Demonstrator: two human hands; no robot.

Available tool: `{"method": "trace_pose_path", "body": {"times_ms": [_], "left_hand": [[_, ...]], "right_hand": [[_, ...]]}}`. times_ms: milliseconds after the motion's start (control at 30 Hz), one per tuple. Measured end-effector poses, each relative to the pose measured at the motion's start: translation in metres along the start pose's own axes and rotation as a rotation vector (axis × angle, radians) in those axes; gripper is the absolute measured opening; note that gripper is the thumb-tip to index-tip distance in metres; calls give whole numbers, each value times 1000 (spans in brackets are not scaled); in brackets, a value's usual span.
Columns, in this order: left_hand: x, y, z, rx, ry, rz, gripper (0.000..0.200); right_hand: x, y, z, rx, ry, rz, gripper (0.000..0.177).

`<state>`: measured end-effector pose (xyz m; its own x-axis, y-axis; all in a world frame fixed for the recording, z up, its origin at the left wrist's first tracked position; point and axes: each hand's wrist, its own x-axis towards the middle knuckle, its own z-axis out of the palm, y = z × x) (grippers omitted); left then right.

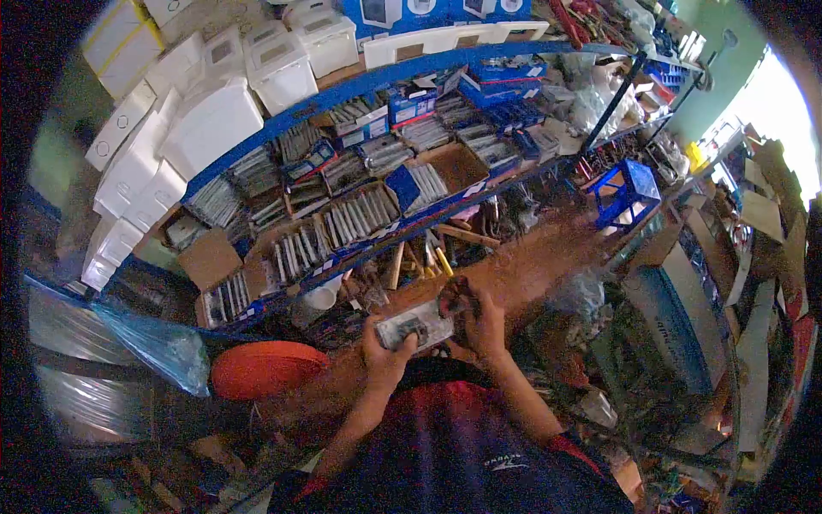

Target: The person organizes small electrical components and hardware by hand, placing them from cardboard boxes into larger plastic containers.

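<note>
A flat, pale rectangular object [438, 323] with a dark part on its face is held in front of my chest. My left hand [385, 353] grips its left end, the thumb lying over the front. At its right end is my right hand [485, 327], fingers bent around a small dark reddish item [455, 295] that I cannot make out. The two hands are a short distance apart, with the pale object between them.
Shelves [411, 224] with open boxes of thin packets stand ahead, white boxes [214, 120] above. A red round lid [267, 370] is at left, a blue stool [628, 195] at right. Cardboard [676, 317] leans at the right.
</note>
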<state>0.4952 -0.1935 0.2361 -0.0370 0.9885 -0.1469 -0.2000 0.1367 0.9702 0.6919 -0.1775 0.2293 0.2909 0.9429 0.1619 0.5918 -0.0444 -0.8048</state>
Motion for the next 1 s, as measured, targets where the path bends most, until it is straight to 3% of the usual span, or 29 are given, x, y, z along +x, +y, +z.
{"method": "trace_pose_path", "body": {"times_ms": [33, 133, 233, 333, 367, 467, 567, 667, 767, 867, 900, 1000], "left_hand": [[-1, 2, -1, 30, -31, 5, 54], [3, 6, -6, 61, -7, 167, 50], [8, 6, -11, 45, 34, 136, 50], [8, 6, -8, 103, 19, 113, 47], [7, 7, -5, 142, -1, 108, 46], [4, 8, 2, 196, -89, 79, 45], [1, 6, 4, 110, -194, 32, 48], [1, 7, 4, 5, -221, 13, 50], [-3, -3, 6, 173, -160, 114, 51], [-3, -13, -1, 232, -102, 105, 54], [-3, -9, -2, 166, -83, 92, 54], [0, -1, -7, 24, -7, 69, 55]], "right_hand": [[0, 10, -2, -125, 11, -11, 20], [13, 39, -17, 120, 223, 17, 18], [15, 64, -39, 140, 183, 122, 34], [9, 44, -42, 967, 92, 450, 34], [8, 32, -35, 819, 155, 407, 36], [-2, 2, -16, 1146, -101, 467, 29], [-14, -9, 1, 725, -164, 291, 30], [-8, 4, 8, 615, -48, 61, 28], [-2, -16, -5, 508, 20, 65, 24], [5, 34, 4, 246, 250, 126, 21], [8, 34, -4, 452, 281, 121, 22], [11, 80, -26, 715, 243, 525, 24]]}}
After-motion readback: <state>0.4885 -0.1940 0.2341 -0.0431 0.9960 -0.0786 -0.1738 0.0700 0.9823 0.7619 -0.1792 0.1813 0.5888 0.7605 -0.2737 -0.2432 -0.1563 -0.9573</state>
